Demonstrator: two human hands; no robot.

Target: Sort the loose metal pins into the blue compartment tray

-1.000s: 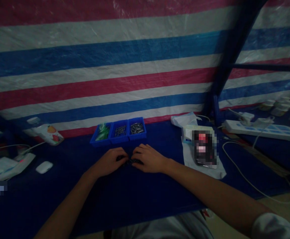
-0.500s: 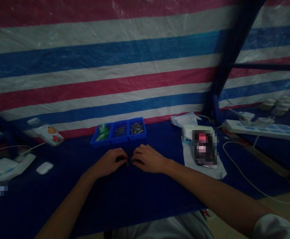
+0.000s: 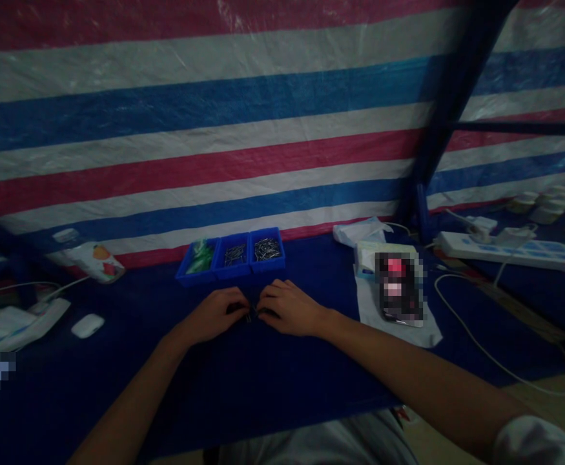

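Note:
My left hand (image 3: 220, 312) and my right hand (image 3: 292, 309) rest close together on the dark blue table, fingertips almost meeting. Both have curled, pinching fingers. Between them show small thin metal pieces (image 3: 250, 316), too dark and small to name. Just beyond my hands stand three joined blue bins. The left bin (image 3: 192, 279) holds something green in clear plastic. Loose metal pins or screws (image 3: 235, 256) lie in the middle bin (image 3: 231, 274), and more of these metal pieces (image 3: 267, 249) fill the right bin (image 3: 268, 266).
A bottle (image 3: 99, 261) lies tilted at the back left, near a white case (image 3: 87, 326) and a power strip (image 3: 52, 323). To the right are a phone-like blurred item (image 3: 401, 290) on white paper (image 3: 420, 337), a long power strip (image 3: 514, 252) and a looping cable (image 3: 476, 339).
Almost nothing differs. My hands stay in the same place, with only slight finger movement around the small metal pieces.

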